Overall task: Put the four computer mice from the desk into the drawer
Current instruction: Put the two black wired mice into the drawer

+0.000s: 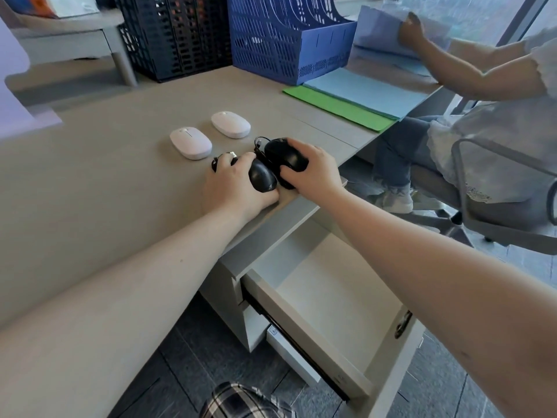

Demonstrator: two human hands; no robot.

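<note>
Two black wired mice lie side by side near the desk's front edge. My left hand (238,188) wraps around the left black mouse (261,178). My right hand (313,173) grips the right black mouse (284,155), whose coiled cable sticks out behind it. Two white wireless mice rest further back on the desk: one (190,143) on the left, the other (231,124) to its right. Below the desk edge the white drawer (346,366) stands pulled out, its inside bare.
The grey desk (105,191) carries a green folder (334,108) and a light blue folder (370,92) at the back right, behind them a blue file rack (289,40) and a black crate (174,37). Another person (482,122) sits on a chair at the right, handling papers.
</note>
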